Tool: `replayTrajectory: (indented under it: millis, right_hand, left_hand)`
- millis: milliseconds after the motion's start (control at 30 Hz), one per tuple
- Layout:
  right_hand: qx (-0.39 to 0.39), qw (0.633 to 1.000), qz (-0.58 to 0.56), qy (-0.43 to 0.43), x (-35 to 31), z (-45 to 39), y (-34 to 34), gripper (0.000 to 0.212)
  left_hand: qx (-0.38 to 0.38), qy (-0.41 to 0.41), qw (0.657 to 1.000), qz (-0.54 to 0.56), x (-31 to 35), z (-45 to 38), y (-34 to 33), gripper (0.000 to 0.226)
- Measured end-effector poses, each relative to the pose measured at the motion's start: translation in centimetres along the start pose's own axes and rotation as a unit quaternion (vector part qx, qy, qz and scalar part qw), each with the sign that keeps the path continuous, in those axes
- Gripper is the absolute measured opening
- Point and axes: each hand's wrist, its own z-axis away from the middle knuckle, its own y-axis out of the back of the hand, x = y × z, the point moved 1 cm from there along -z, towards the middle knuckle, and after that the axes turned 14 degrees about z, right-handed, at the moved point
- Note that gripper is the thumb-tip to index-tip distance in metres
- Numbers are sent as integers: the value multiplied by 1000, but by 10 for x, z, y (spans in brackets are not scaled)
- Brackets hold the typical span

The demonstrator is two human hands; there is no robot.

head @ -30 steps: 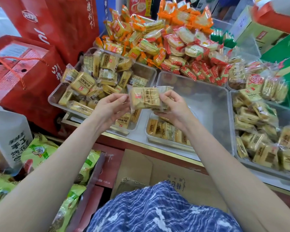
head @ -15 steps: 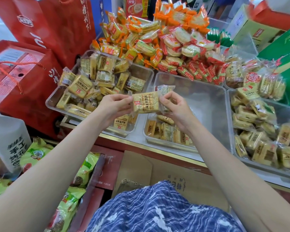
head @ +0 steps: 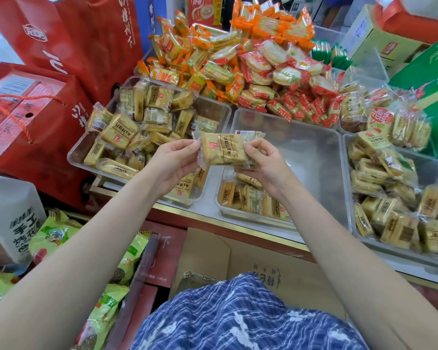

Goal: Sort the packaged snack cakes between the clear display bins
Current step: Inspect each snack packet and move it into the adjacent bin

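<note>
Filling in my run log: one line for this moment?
left hand: pinches snack cake pack | right hand: grips same pack | position: above middle bin

My hands lifted snack cake packet (head: 223,149) slightly; left hand (head: 173,162) now pinches its edge, right hand (head: 264,161) grips tighter.

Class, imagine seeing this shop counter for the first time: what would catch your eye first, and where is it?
Probably the snack cake packet at centre, pinched between the left hand and right hand above the clear bins. Behind it rises a bright orange and red snack pile, with tall red gift bags at far left.
</note>
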Motion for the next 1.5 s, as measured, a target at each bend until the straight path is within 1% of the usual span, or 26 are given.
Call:
replayTrajectory:
  millis: [67, 133, 200, 233, 333, 400, 433, 467, 533, 600, 667, 733, 800, 833, 900, 967, 1033, 1067, 1100, 1133, 1200, 1233, 1267, 1333, 1400, 1500]
  right_hand:
    - [46, 998, 35, 12, 3, -2, 0, 17]
    - [65, 995, 64, 29, 4, -3, -2, 16]
    - [42, 996, 69, 42, 3, -1, -3, 9]
    - [27, 997, 49, 45, 1, 0, -2, 8]
    - [20, 997, -53, 42, -6, 2, 6, 44]
    - [40, 993, -107, 21, -10, 3, 12, 65]
    - [53, 991, -119, 8, -12, 4, 14, 68]
    - [66, 991, -117, 0, -14, 5, 14, 63]
    - [93, 993, -78, -1, -15, 7, 15, 46]
    - [116, 993, 12, 22, -14, 9, 16, 34]
    - [131, 981, 129, 63, -12, 10, 19, 33]
    - [126, 953, 250, 118, -12, 11, 19, 37]
    - [110, 906, 374, 166, -11, 11, 18, 34]
    - [91, 890, 410, 178, -11, 12, 18, 32]
    - [42, 886, 422, 188, -12, 13, 18, 28]
    - [9, 911, 377, 169, -15, 16, 16, 19]
    - [10, 936, 322, 145, -19, 16, 15, 8]
    - [22, 939, 313, 143, -21, 15, 14, 8]
    - [33, 938, 313, 148, -23, 14, 13, 13]
    - [32, 938, 310, 154, -24, 13, 13, 23]
    - [13, 945, 289, 151, -26, 12, 13, 58]
    - [8, 944, 297, 145, -25, 11, 16, 71]
    - [12, 935, 324, 143, -23, 11, 18, 75]
    - [33, 908, 383, 166, -18, 12, 23, 56]
    - [61, 889, 406, 202, -12, 15, 27, 40]
    - [106, 874, 424, 213, -7, 19, 42, 40]
  left_hand:
    - [12, 36, 999, 2, -1, 1, 0, 8]
    - [12, 59, 998, 10, -4, 3, 0, 18]
    - [22, 51, 998, 21, -5, 3, 0, 17]
    - [32, 44, 998, 37, -5, 2, 1, 17]
    - [86, 11, 991, 97, -1, -2, 10, 17]
    - [117, -15, 989, 85, 1, -3, 17, 17]
    - [125, -27, 990, 63, 1, -3, 18, 17]
    - [130, -37, 990, 39, 0, -2, 19, 18]
    - [127, -47, 991, 7, -3, -1, 17, 19]
    - [115, -47, 992, -2, -6, -2, 13, 18]
    - [97, -37, 994, -12, -8, -3, 9, 14]
    - [76, -11, 997, -24, -10, -4, 4, 10]
    - [62, 23, 997, -31, -12, -3, -4, 10]
    - [56, 34, 998, -23, -13, -3, -8, 11]
    - [49, 41, 998, -8, -14, -2, -13, 14]
    - [54, 39, 998, 10, -15, -2, -13, 14]
    - [55, 37, 997, 30, -16, 0, -13, 9]
    - [53, 35, 998, 30, -16, 0, -13, 8]
    - [50, 34, 998, 24, -16, 1, -13, 8]
    - [44, 31, 998, 18, -16, 1, -13, 9]
    - [29, 23, 999, 15, -15, 2, -13, 11]
    - [19, 17, 1000, 15, -14, 2, -12, 11]
    - [9, 8, 1000, 13, -14, 1, -12, 12]
    - [-9, -13, 1000, 7, -13, -1, -12, 16]
    - [-17, -37, 999, -11, -12, -4, -14, 18]
    - [-21, -54, 995, -78, -16, -9, -21, 19]
